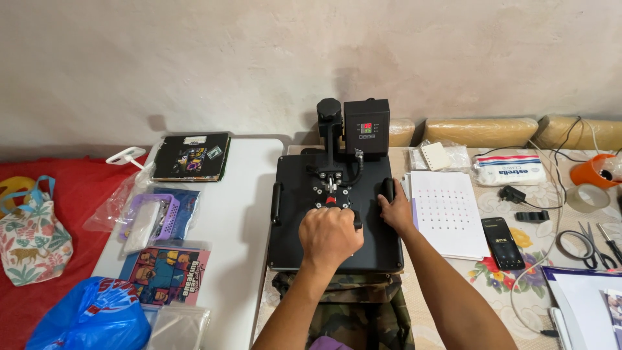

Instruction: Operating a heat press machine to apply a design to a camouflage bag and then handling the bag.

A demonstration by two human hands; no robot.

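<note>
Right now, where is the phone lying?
In the head view, the black phone lies right of the heat press, beside the white dotted sheet on the flowered tablecloth.

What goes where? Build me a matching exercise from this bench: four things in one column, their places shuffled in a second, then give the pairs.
Things:
1. left hand
2. right hand
3. phone
4. camouflage cloth

Places:
A. lying on the flowered tablecloth, right of the white dotted sheets
B. gripping the heat press's central lever
C. sticking out from under the press's front edge
D. on the press's right side handle

Pairs: 1-B, 2-D, 3-A, 4-C
</note>
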